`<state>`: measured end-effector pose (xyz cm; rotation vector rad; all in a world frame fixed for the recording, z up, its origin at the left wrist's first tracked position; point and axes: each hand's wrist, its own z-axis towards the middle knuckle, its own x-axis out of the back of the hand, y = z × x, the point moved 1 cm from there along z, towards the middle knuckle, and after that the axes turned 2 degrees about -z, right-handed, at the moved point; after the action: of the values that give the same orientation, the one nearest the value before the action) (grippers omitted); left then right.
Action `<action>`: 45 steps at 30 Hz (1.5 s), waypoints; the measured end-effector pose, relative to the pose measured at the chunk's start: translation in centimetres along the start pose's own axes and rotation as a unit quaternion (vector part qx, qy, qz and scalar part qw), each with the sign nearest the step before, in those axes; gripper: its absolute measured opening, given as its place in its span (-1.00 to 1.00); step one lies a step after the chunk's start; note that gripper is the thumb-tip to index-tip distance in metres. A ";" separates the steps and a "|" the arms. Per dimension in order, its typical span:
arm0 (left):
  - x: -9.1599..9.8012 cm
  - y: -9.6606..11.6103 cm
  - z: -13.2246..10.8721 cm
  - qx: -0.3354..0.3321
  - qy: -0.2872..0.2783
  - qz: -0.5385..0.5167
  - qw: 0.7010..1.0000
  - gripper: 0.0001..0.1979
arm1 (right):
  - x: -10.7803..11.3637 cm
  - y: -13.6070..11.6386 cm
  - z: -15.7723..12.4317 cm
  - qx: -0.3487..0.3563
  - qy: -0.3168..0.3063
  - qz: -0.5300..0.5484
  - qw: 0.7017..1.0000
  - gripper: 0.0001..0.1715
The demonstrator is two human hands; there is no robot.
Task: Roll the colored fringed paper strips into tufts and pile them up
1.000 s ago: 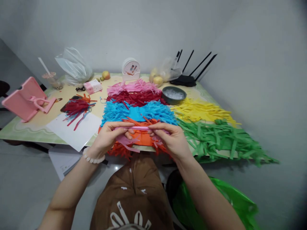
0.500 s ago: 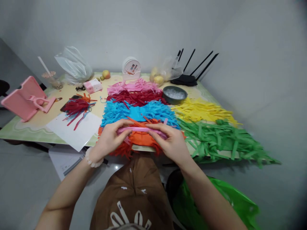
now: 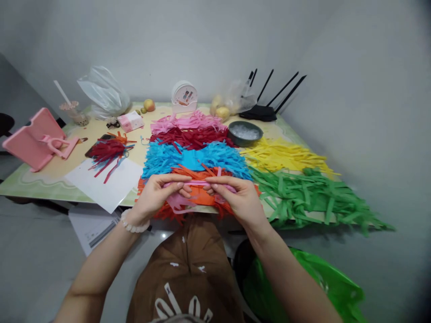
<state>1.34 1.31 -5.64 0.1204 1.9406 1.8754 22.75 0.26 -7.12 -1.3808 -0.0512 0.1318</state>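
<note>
A pink fringed paper piece (image 3: 198,183) is stretched narrow between my two hands, with loose pink strips hanging below. My left hand (image 3: 160,190), with a pale bead bracelet (image 3: 134,224) at the wrist, pinches its left part. My right hand (image 3: 238,195) pinches it from the other side, the fingertips close together. Under my hands lies orange fringed paper (image 3: 202,196) at the table's front edge. Behind it are rows of blue (image 3: 193,158), dark red (image 3: 191,138) and pink fringed paper (image 3: 195,120).
Yellow (image 3: 289,154) and green fringed paper (image 3: 310,195) lie right, the green overhanging the edge. A dark bowl (image 3: 245,137) and a black router (image 3: 258,113) stand behind. Left are a white sheet (image 3: 104,186), a multicoloured tassel (image 3: 107,150) and a pink stand (image 3: 35,139).
My hands have come closer together on the pink paper. Its middle is now thinner, and loose pink strips hang below my left hand.
</note>
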 end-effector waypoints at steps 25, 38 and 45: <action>-1.0 3.2 0.1 -0.091 -0.140 0.370 0.914 -0.86 | -0.2 -2.8 -1.4 0.400 -0.088 -0.305 0.860 -0.68; -0.9 2.1 -0.2 -0.525 -0.017 0.624 0.578 -0.84 | -0.8 -2.1 1.2 -0.086 -0.224 0.004 0.971 -0.67; -1.6 0.9 0.2 -0.493 0.089 0.520 0.692 -0.79 | -3.2 -1.9 0.6 -0.031 -0.106 0.120 0.987 -0.77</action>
<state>2.62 1.00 -4.33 0.8484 0.5523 3.4875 19.68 0.10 -5.01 -1.4278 -0.0661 0.4812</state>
